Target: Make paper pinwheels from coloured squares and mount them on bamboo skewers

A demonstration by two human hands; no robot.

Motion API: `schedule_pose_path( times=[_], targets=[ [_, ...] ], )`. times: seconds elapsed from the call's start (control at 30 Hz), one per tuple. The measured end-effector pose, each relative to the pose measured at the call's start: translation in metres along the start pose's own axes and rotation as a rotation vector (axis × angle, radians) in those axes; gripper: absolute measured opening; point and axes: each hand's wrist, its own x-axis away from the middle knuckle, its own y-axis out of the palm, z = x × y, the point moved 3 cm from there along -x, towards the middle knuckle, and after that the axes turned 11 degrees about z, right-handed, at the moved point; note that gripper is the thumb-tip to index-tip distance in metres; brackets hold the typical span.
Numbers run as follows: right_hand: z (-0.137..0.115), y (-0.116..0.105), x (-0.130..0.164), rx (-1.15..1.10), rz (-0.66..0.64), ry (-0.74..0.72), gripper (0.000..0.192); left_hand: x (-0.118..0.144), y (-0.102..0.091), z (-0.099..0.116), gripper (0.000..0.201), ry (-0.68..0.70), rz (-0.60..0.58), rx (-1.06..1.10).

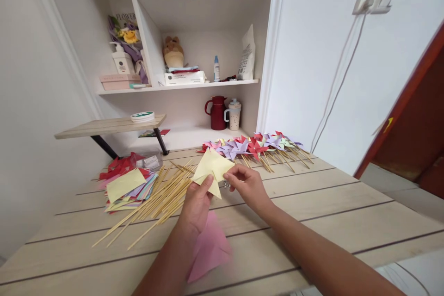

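Observation:
A pale yellow paper square with slits cut in it is held up above the table. My left hand grips its lower part, thumb on top. At its right corner, my right hand pinches the paper between thumb and fingertips. Small shiny pins show just under the right fingertips, apparently on the table. Beneath my left forearm lies a pink paper sheet, partly covered by the arm. Left of my hands are many loose wooden sticks and a stack of coloured paper squares.
Finished paper pinwheels on sticks lie along the table's back right. Red paper and a clear plastic packet sit behind the stack. A small raised shelf stands back left. A red jug and a cup occupy the alcove.

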Motion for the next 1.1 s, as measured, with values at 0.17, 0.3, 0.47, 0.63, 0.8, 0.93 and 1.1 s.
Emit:
schedule_pose_path(
  times=[0.17, 0.3, 0.47, 0.63, 0.8, 0.93, 1.1],
  targets=[
    [-0.002, 0.000, 0.002, 0.021, -0.012, -0.017, 0.028, 0.001, 0.000, 0.000, 0.050, 0.008, 0.043, -0.023],
    [-0.002, 0.002, 0.002, 0.031, -0.037, -0.043, 0.030, 0.000, 0.000, 0.001, 0.051, 0.040, 0.103, -0.033],
    [0.003, 0.004, 0.003, -0.008, -0.051, -0.006, 0.029, 0.000, -0.002, 0.001, 0.046, 0.070, 0.174, -0.051],
    [-0.001, -0.007, -0.003, 0.036, 0.082, -0.064, 0.029, -0.001, -0.008, 0.004, 0.044, 0.103, 0.261, -0.119],
    [-0.009, -0.016, -0.010, 0.194, 0.159, -0.313, 0.022, 0.002, -0.010, 0.014, 0.030, 0.259, 0.364, -0.383],
    [-0.011, -0.014, -0.011, 0.238, 0.123, -0.422, 0.026, 0.006, -0.005, 0.020, 0.027, 0.383, 0.325, -0.458],
    [-0.015, -0.012, -0.009, 0.253, 0.104, -0.486, 0.029, 0.007, -0.007, 0.028, 0.024, 0.478, 0.381, -0.455]
  ],
)
